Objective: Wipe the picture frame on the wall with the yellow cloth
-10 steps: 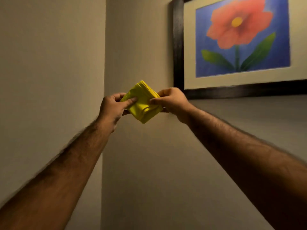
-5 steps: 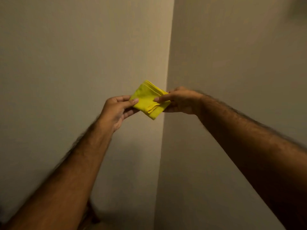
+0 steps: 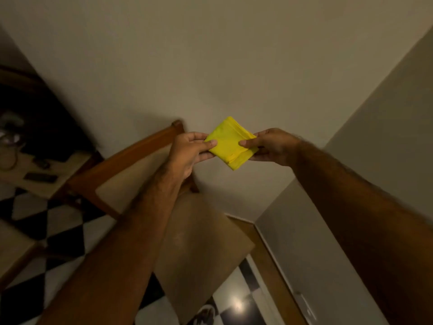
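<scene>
The left hand [image 3: 187, 153] and right hand [image 3: 269, 146] each pinch, thumb over fingers, opposite corners of the folded yellow cloth [image 3: 230, 143], held in the air. Below the cloth stands a wooden chair [image 3: 203, 242] on a black-and-white checkered floor [image 3: 58, 226]; behind the cloth is a plain beige wall [image 3: 210, 66].

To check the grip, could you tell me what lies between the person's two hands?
In the head view, only the folded yellow cloth lies between the left hand and right hand; each pinches one side.

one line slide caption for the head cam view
Both hands, left hand and right hand, pinch a folded yellow cloth above a wooden chair.
</scene>
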`<action>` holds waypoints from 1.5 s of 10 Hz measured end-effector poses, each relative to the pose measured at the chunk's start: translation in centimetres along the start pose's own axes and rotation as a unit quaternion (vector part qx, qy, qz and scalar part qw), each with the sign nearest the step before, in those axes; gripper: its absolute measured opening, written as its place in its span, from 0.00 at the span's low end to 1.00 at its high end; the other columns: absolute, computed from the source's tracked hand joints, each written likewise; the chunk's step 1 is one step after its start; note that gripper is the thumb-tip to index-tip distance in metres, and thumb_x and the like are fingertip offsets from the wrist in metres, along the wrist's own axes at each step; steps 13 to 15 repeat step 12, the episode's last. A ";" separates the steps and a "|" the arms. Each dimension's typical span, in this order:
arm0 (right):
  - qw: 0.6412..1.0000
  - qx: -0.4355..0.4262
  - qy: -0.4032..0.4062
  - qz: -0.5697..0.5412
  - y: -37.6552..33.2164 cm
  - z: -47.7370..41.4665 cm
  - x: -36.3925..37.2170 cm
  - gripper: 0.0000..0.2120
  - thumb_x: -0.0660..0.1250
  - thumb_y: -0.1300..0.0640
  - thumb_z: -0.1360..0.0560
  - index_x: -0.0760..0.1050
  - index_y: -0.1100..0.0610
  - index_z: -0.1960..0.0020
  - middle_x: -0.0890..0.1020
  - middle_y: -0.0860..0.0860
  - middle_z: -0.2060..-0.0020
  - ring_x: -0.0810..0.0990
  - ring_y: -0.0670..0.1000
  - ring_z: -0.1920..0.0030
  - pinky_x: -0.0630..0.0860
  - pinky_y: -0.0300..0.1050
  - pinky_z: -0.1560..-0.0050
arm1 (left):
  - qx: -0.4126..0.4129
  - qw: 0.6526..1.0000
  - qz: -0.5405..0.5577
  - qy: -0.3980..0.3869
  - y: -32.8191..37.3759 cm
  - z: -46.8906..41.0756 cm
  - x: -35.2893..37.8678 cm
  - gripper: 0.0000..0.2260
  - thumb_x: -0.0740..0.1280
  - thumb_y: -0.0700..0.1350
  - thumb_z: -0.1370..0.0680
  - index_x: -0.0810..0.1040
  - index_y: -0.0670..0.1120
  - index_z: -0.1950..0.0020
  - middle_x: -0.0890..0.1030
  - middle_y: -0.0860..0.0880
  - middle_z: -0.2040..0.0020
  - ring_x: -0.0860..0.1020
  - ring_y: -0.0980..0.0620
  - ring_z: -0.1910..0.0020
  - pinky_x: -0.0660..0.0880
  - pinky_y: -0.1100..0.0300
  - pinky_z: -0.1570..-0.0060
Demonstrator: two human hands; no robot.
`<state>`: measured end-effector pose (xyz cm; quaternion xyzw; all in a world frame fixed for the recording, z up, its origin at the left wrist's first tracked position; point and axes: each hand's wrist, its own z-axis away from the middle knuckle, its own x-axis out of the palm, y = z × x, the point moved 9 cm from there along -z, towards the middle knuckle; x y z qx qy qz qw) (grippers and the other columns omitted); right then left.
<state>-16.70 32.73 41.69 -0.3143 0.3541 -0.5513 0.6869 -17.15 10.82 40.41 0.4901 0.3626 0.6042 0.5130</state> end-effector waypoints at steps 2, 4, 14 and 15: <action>0.994 0.099 -0.045 0.002 12.7 -8.5 6.4 0.13 0.74 0.62 0.26 0.80 0.62 0.42 0.84 0.59 0.44 0.83 0.55 0.45 0.82 0.47 0.46 | -0.103 0.993 -0.037 0.049 -13.6 -2.4 -7.3 0.12 0.73 0.33 0.27 0.78 0.37 0.45 0.82 0.38 0.49 0.83 0.49 0.58 0.84 0.59 0.59; 0.984 0.174 -0.041 0.024 27.3 -14.7 11.6 0.19 0.76 0.62 0.26 0.78 0.67 0.39 0.82 0.63 0.46 0.83 0.56 0.52 0.85 0.48 0.53 | -0.207 0.968 -0.112 0.081 -28.8 -3.2 -13.0 0.17 0.70 0.31 0.25 0.74 0.29 0.37 0.80 0.36 0.46 0.81 0.47 0.57 0.82 0.61 0.61; 0.877 0.033 0.075 0.473 43.5 -20.8 16.9 0.42 0.66 0.38 0.23 0.58 0.62 0.20 0.65 0.63 0.22 0.64 0.64 0.22 0.65 0.61 0.26 | -0.115 0.670 -0.730 -0.064 -45.9 -3.8 -16.0 0.33 0.67 0.57 0.22 0.61 0.43 0.22 0.63 0.40 0.21 0.63 0.39 0.23 0.64 0.45 0.27; 0.877 0.033 0.075 0.473 43.5 -20.8 16.9 0.42 0.66 0.38 0.23 0.58 0.62 0.20 0.65 0.63 0.22 0.64 0.64 0.22 0.65 0.61 0.26 | -0.115 0.670 -0.730 -0.064 -45.9 -3.8 -16.0 0.33 0.67 0.57 0.22 0.61 0.43 0.22 0.63 0.40 0.21 0.63 0.39 0.23 0.64 0.45 0.27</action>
